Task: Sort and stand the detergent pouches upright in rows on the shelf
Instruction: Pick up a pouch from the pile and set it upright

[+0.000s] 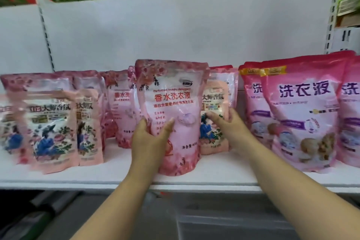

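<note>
Pouches stand in rows on the shelf (pixel 194 179); one pouch (pixel 171 113) stands front and centre, others behind and beside it.

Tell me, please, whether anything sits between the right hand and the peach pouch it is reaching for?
Nothing visible does. The right hand already touches the peach pouch, which stands just behind the big pale pink pouch that the left hand grips.

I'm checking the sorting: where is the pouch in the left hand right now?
Head view, centre: the pouch stands at the shelf front edge, gripped by the left hand, between the peach pouches and magenta pouches.
</note>
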A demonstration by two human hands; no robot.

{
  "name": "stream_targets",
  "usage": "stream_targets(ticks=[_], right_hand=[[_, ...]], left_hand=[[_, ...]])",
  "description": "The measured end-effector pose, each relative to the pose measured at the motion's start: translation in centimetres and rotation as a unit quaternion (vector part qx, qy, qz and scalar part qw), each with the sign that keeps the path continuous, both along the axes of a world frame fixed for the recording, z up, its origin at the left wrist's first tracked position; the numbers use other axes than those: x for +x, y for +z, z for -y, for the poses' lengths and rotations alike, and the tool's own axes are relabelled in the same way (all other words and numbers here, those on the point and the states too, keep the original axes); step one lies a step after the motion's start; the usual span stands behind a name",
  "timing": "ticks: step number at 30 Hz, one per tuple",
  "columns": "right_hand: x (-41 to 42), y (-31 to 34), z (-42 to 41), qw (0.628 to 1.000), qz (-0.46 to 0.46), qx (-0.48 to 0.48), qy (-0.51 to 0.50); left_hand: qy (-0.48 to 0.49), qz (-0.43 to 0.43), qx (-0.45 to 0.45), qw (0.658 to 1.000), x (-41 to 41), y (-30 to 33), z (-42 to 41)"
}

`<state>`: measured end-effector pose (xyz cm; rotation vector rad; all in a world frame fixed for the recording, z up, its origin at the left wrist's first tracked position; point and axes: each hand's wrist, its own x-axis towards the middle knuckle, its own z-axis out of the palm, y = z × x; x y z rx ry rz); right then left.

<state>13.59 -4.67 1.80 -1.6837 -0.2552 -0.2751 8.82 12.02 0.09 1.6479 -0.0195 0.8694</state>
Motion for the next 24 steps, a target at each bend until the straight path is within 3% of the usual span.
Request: stream_targets(ticks=[5,12,14,18,22,24], right_hand=[[1.2,-0.5,-1.2,0.999,0.023,-0.021,0.024],[1.0,-1.3,-2.3,0.990,-0.025,-0.085,0.108],[1.3,-0.8,-3.2,0.987,-0.061,-0.076,0.130],[1.1,0.0,-6.1,0.978,-0.049,-0.102,0.175],[1.6,-0.2,-7.0,0.969,-0.068,-0.169,0.166],[1.3,0.0,-6.4,0.971,-0.033,-0.181,0.153]], left_hand=[[0.096,0.030,0.022,0.995,-0.5,-0.4,-5.0],[0.191,0.037,0.100,0.976,1.1,-1.2,-5.8],[0.194,0.038,0.096,0.976,1.2,-1.0,-5.8],[0.189,0.049,0.092,0.976,1.1,-1.5,-5.5],[0.159,0.068,0.036,0.984,0.6,-1.2,-4.9],[0.163,0.079,0.035,0.983,0.7,-1.2,-4.6]])
